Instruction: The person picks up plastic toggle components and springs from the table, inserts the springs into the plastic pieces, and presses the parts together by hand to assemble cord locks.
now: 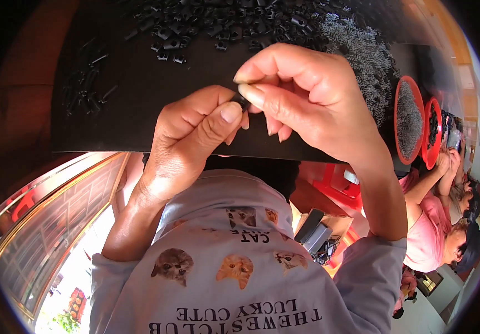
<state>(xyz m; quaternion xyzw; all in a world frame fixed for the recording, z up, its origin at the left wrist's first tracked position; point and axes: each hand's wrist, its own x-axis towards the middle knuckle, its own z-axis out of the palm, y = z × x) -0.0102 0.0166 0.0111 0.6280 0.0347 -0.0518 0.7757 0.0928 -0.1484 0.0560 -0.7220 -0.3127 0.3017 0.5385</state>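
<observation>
My left hand is closed, its thumb and forefinger pinching a small black plastic part. Only the top of that part shows; the fingers cover the rest. My right hand meets it from the right, thumb and forefinger brought together just above the part. Whatever lies between those right fingertips is too small to make out. Beyond both hands, a heap of black plastic pieces is spread across the dark tabletop. A pile of small metal springs lies to the right of it.
Thin black pieces lie at the table's left. At the right edge are a red bowl of springs and a second red bowl with dark pieces. A cardboard box stands below the table. Another person in pink sits further right.
</observation>
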